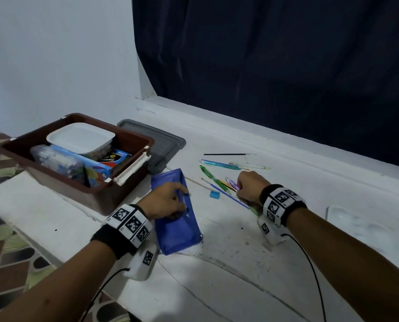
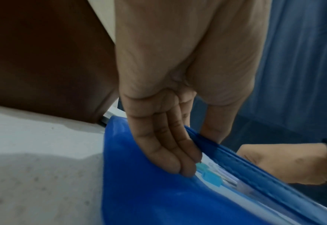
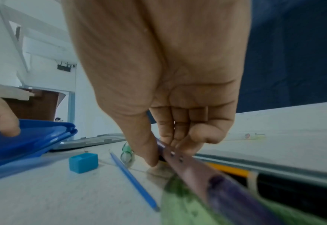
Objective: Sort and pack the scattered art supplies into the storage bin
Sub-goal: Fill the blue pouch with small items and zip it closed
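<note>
Under left hand [image 1: 168, 201]: pencil pouch [image 1: 176, 219] | left of it: storage bin [image 1: 77, 156] | between hands: sharpener [image 1: 214, 194] | at right hand [image 1: 249, 187]: pens [image 1: 213, 178] | beyond: paintbrush [image 1: 228, 154]

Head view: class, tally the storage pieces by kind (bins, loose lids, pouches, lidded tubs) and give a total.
Brown bin: 1
Grey lid, lying loose behind the bin: 1
Blue pouch: 1
White-lidded tub, inside the bin: 1
Total: 4
</note>
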